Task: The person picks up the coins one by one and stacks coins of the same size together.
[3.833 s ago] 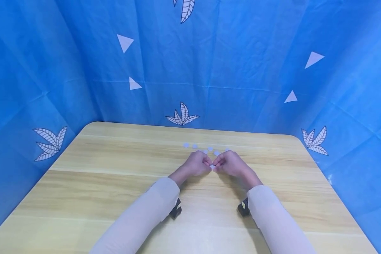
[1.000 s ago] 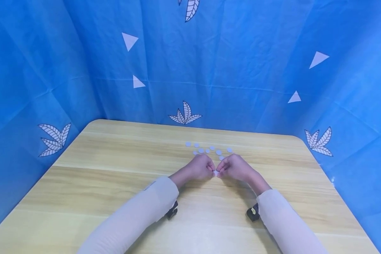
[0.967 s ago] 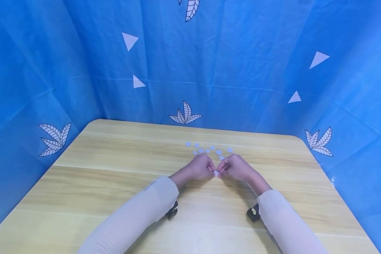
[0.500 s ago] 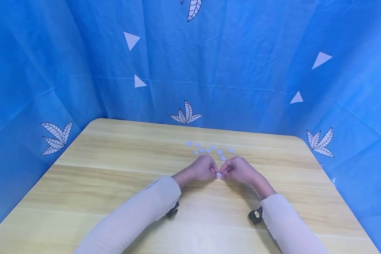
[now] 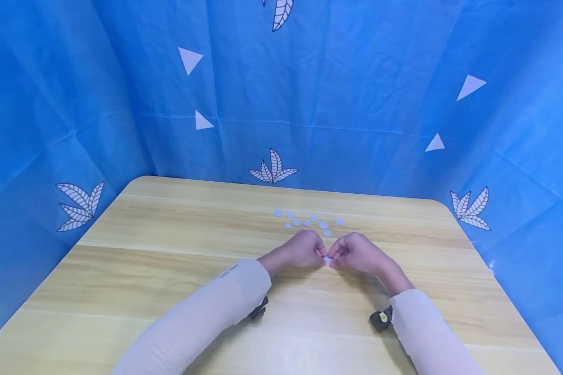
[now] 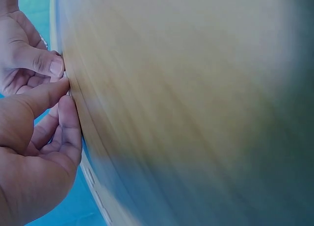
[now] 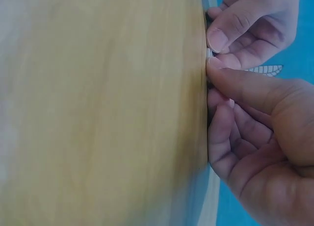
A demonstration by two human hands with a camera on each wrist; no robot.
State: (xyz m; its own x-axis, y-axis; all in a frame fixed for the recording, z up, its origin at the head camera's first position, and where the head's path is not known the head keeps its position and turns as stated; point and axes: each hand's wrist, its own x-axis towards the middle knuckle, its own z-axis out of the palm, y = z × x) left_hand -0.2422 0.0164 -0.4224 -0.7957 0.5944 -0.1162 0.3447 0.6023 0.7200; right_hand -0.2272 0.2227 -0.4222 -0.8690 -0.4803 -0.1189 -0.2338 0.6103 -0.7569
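Observation:
Both hands meet over the middle of the table in the head view, fingertips almost touching. Between them is a small white piece (image 5: 328,261), apparently a disc like those on the table, mostly covered by the fingers. My left hand (image 5: 306,249) pinches its left side between thumb and fingers. From the other side my right hand (image 5: 360,253) pinches it too. In the right wrist view only a thin pale edge of the piece (image 7: 209,53) shows between the thumbs. Just beyond the hands, several flat white discs (image 5: 323,225) lie scattered, the nearest disc (image 5: 327,233) close to the fingers.
The wooden table (image 5: 169,224) has pale, striped grain and rounded far corners. A blue curtain (image 5: 347,104) with white leaf and triangle prints surrounds its far and side edges. Black wrist devices (image 5: 380,320) sit under both light sleeves (image 5: 202,317).
Both hands have shifted slightly right and toward the near side, still pinching the white piece. More discs show beyond them than in the oldest frame; the scattered discs stay put lately.

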